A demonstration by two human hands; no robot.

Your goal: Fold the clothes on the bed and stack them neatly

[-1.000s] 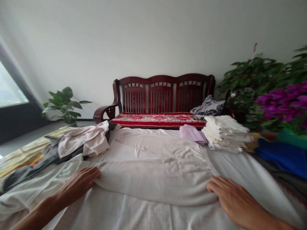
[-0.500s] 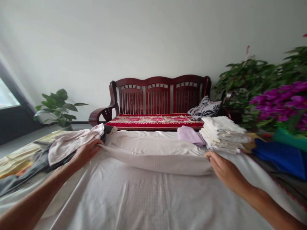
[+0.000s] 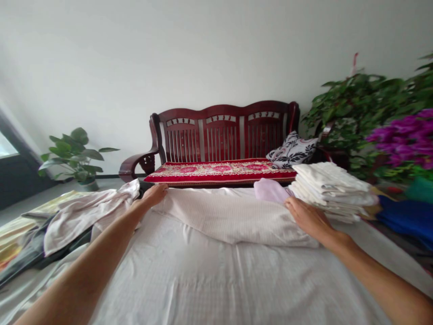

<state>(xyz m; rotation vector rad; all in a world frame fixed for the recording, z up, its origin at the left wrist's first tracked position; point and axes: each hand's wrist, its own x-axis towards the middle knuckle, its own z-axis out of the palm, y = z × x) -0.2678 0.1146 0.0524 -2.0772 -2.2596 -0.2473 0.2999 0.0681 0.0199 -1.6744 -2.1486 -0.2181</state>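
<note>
A pale, finely striped cloth (image 3: 233,216) lies folded across the white sheet (image 3: 203,280) in front of me. My left hand (image 3: 154,195) is closed at its far left corner. At the right end, my right hand (image 3: 306,216) is closed on the cloth's upper edge, the fingertips partly hidden. Just beyond the right hand lies a folded lilac cloth (image 3: 270,190). A stack of folded white cloths (image 3: 331,189) stands beside it on the right.
Loose garments lie in a heap at the left, a pale pink one (image 3: 77,216) on top. Behind stands a dark red wooden bench (image 3: 221,135) with a patterned cushion (image 3: 294,151). A potted plant (image 3: 76,153) is at left; purple flowers (image 3: 406,140) and blue fabric (image 3: 406,221) are at right.
Both hands have moved the raised edge of the striped cloth away from me, and it now lies folded over at the far side. My left hand has moved right and forward.
</note>
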